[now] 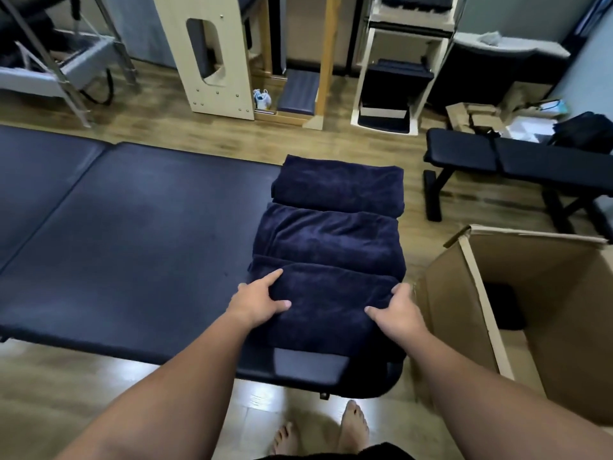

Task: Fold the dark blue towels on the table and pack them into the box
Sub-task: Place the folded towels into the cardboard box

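2 hands [326, 303] grip 1 of 3 towels [331, 237]

Padded table [132, 227] (towels [331, 240] atop)

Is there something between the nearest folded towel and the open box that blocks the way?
Nothing visible blocks it. Both hands, left hand and right hand, grip the nearest towel. The box stands open directly to its right; only its near wall must be cleared.

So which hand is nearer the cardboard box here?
Right. The right hand grips the nearest folded towel's box-side edge, just beside the cardboard box; the left hand holds the towel's far edge.
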Motion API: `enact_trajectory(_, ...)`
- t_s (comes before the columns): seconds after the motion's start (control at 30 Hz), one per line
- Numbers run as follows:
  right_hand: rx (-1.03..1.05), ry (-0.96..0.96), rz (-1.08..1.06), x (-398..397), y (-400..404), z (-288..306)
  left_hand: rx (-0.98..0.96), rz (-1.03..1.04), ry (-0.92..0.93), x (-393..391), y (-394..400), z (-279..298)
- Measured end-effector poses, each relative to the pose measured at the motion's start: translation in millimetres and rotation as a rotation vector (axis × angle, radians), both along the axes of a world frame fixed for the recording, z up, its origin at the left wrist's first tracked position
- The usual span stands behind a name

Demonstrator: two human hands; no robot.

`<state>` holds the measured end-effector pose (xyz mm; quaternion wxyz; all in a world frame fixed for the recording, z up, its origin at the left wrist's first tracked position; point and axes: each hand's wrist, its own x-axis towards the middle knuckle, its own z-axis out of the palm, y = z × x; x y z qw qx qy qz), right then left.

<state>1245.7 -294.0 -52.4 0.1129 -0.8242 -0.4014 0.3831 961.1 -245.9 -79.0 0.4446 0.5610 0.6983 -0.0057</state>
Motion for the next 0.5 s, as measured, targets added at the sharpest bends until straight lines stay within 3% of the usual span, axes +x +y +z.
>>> enact_trajectory(0.5,-0.014,0.001,-0.104,15.2,-50.9,4.6,0.056,-0.036,-0.133,17.2,-16.5,0.3)
